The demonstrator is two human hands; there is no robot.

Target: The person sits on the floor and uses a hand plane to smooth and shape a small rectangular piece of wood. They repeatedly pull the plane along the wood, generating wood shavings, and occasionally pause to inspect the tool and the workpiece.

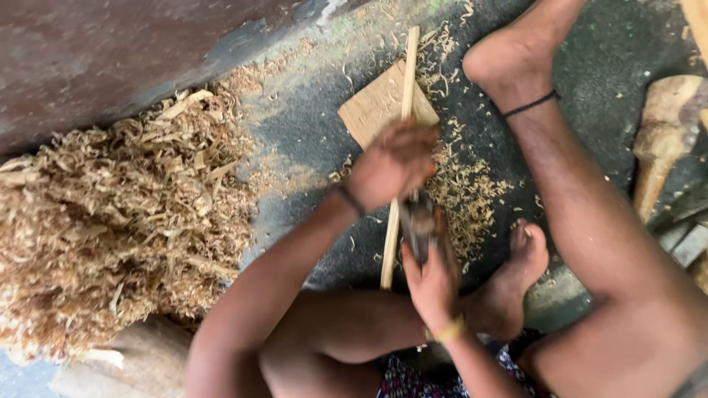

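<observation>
A long thin wooden stick (410,66) runs from the top of the view down between my hands, lying across a flat wooden board (372,110) on the dark floor. My left hand (391,166), with a dark band at the wrist, is blurred and closed around the stick just below the board. My right hand (431,276), with a yellow band at the wrist, grips a dark hand tool (417,221) pressed against the stick right under my left hand. The stick's lower end (386,276) pokes out beside my right hand.
A large heap of wood shavings (110,221) fills the left side against a reddish wall (110,51). Loose shavings (464,195) lie around the board. My bare feet (509,59) (516,280) and legs frame the work. Wood blocks (664,133) sit at the right.
</observation>
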